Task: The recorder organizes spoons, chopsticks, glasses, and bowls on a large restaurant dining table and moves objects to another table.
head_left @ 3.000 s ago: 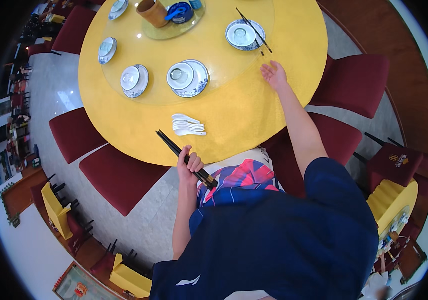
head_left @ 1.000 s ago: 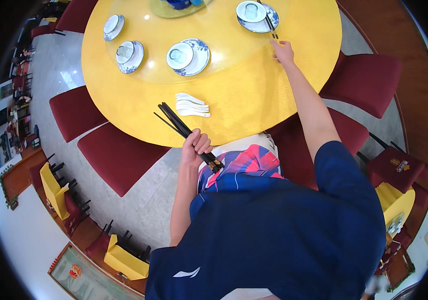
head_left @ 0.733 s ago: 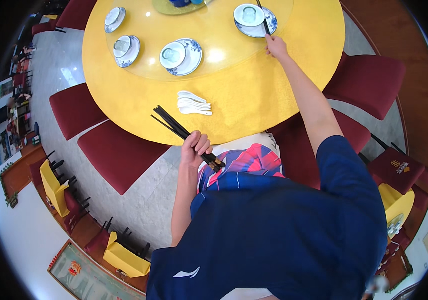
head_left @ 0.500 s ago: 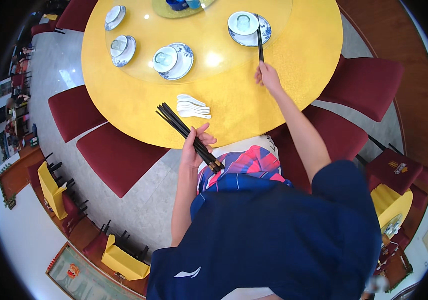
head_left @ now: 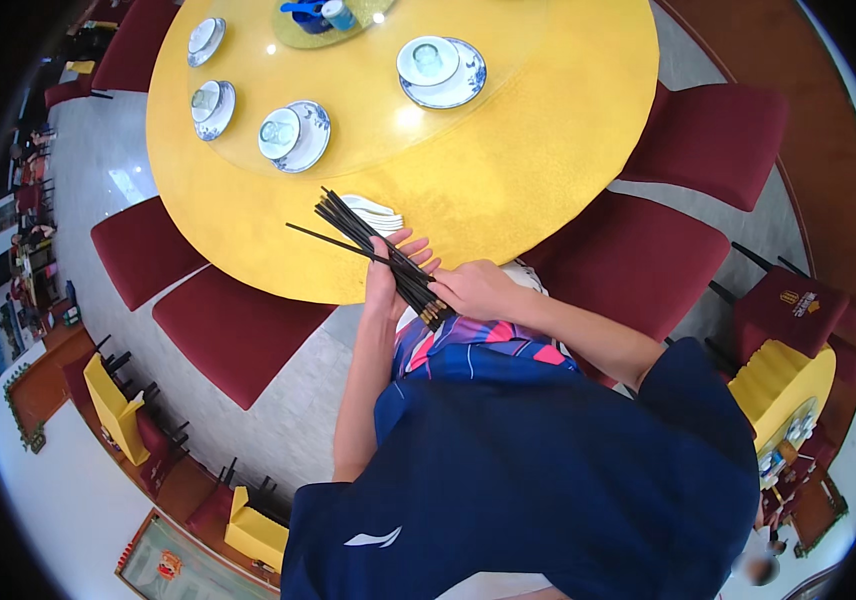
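A bundle of black chopsticks (head_left: pixel 413 284) with gold-tipped ends lies in my left hand (head_left: pixel 382 288), whose thumb is over it and whose fingers are partly spread beneath. My right hand (head_left: pixel 478 289) is at the bundle's lower end, its fingers pinched on chopsticks there; how many is hidden. One chopstick (head_left: pixel 323 237) sticks out at an angle from the rest. Just beyond the bundle, white spoons (head_left: pixel 380 215) lie stacked on the yellow round table (head_left: pixel 508 190), partly covered by the chopsticks.
Blue-patterned plates with bowls and glasses stand along the turntable: one right of centre (head_left: pixel 463 91), one left of it (head_left: pixel 314 145), others further left. A blue container (head_left: pixel 310 18) sits on the central mat. Dark red chairs (head_left: pixel 623 262) surround the table.
My right hand has drawn back from the plate at the far right to the bundle in my left hand, bringing the chopsticks along. The view has shifted, moving the table settings leftward.
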The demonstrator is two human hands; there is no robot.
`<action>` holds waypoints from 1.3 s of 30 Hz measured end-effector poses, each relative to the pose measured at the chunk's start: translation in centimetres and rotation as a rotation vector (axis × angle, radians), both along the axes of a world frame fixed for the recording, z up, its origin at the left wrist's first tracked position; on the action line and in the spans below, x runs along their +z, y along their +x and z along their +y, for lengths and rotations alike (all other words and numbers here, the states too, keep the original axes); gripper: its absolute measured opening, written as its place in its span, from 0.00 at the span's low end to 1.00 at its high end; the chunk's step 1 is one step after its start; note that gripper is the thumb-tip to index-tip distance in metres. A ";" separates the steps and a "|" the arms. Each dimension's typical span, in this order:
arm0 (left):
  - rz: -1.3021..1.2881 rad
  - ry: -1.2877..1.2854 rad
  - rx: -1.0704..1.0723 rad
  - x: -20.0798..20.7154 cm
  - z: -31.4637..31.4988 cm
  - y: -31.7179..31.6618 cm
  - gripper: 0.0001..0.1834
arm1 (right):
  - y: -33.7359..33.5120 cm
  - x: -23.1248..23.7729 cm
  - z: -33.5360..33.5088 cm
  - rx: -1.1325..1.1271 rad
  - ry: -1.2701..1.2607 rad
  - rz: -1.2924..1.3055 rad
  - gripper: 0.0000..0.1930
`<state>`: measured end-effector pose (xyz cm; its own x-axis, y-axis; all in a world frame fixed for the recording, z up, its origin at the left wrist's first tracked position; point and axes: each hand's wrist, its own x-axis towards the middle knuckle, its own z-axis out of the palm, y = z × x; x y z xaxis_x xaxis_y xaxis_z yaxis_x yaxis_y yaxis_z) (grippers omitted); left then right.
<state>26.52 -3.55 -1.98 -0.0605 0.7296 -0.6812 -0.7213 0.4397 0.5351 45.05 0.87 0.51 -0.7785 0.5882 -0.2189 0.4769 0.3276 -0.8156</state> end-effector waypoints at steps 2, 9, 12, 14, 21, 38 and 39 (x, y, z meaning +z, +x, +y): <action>-0.058 0.034 0.067 -0.9 -0.8 -0.9 0.33 | -0.5 0.2 0.0 0.084 0.011 -0.041 0.18; -0.237 0.147 0.250 -0.2 -1.9 -0.7 0.24 | 0.0 -0.7 -1.1 0.090 -0.233 -0.042 0.20; -0.197 0.117 0.230 -0.3 -2.5 -1.1 0.16 | 0.5 -4.0 1.8 0.112 -0.097 -0.185 0.22; -0.226 0.060 0.235 1.1 -2.2 -1.2 0.14 | 1.1 -8.8 7.1 -0.362 -0.474 0.039 0.21; -0.390 0.006 0.081 -1.3 -3.5 2.3 0.15 | 10.5 -20.8 27.6 -1.366 -1.411 0.929 0.09; -0.421 0.045 0.154 -1.2 -4.0 2.8 0.22 | 6.0 -19.6 24.3 -1.121 -0.761 0.280 0.10; -0.433 0.032 0.166 -1.2 -4.1 2.8 0.22 | 5.6 -19.4 24.0 -1.120 -0.761 0.281 0.10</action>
